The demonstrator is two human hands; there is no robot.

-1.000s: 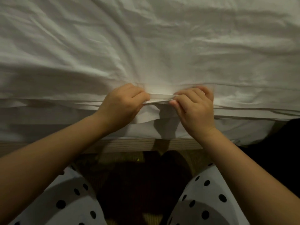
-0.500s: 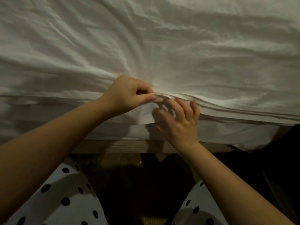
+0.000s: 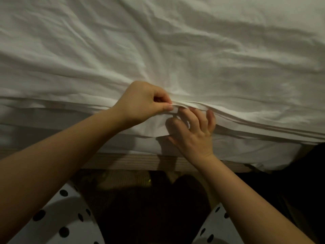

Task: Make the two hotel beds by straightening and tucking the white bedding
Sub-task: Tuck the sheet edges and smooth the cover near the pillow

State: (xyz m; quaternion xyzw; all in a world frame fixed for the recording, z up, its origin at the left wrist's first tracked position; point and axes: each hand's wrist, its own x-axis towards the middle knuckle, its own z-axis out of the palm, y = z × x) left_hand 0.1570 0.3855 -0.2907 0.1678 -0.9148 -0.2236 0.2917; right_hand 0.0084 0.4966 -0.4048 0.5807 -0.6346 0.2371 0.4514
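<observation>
At near bed edge, centre: left hand (image 3: 142, 103) pinches fold of white bedding (image 3: 193, 59), thumb against forefinger; right hand (image 3: 191, 134) just beside, fingers spread, gripping nothing, tips touching layered edge above wooden frame (image 3: 131, 162).

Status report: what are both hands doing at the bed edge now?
Left hand pinches white bedding edge. Right hand open, fingertips against the folded layers. Bedding wrinkled, no obstacle seen.

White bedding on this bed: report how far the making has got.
Done: the white bedding is spread over the bed top, though wrinkled. In hand: the left hand pinches the layered edge while the right hand presses against the folds just beneath. Left: smoothing the creases and tucking the edge hanging above the wooden bed frame.
</observation>
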